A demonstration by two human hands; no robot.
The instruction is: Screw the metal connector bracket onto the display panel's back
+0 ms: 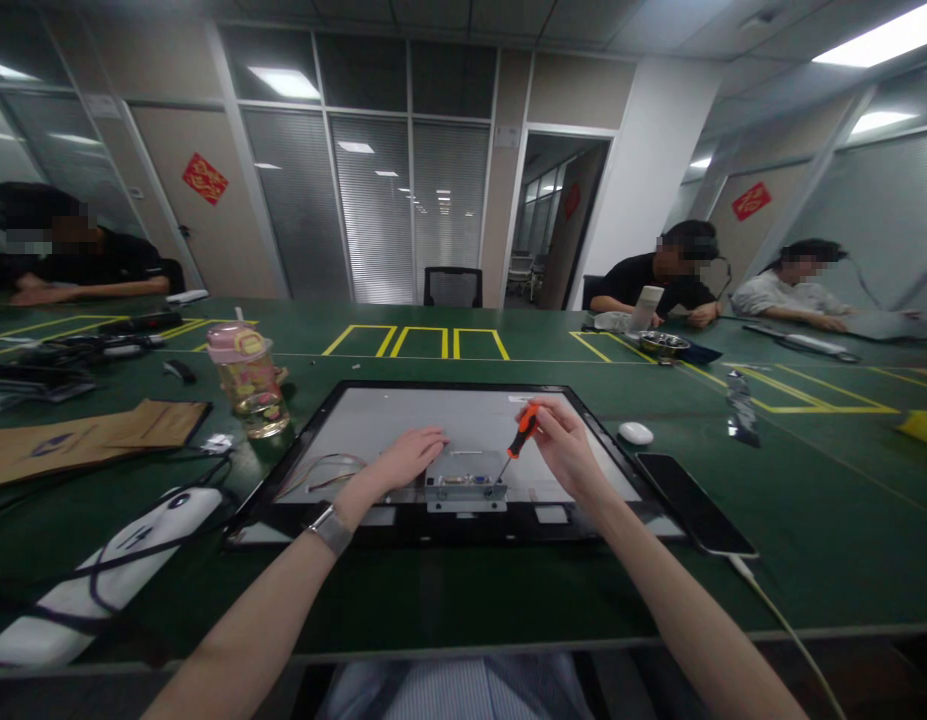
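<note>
1. The left hand point(409, 456) lies palm down with its fingers stretched out, at the upper left corner of the metal bracket point(470, 506). I see nothing grasped in it; whether it presses on the metal, I can't tell from here.
2. The right hand point(562, 445) is closed around the handle of an orange-and-black screwdriver point(524, 430), whose shaft slants down to the bracket's right end. I can't make out whether the tip sits in a screw.
3. Off to the left, a drink bottle point(242, 385) and a white device point(174, 515) wrapped in a dark cord stand clear of the work.
4. On the left part of the flat panel point(373, 408), thin wires point(335, 459) lie loose. From my view, I don't see them joined to the bracket, so I count any hookup as not done, though the left arm covers part of that area.
5. The bracket sits near the panel's close edge, mid-width, with connectors showing along its face. I judge it placed, with the driver work at its right end unfinished; how many screws are tight I can't read.
6. To the right, a white case point(635, 433) and a phone point(695, 502) lie just beside the panel, both untouched.
</note>
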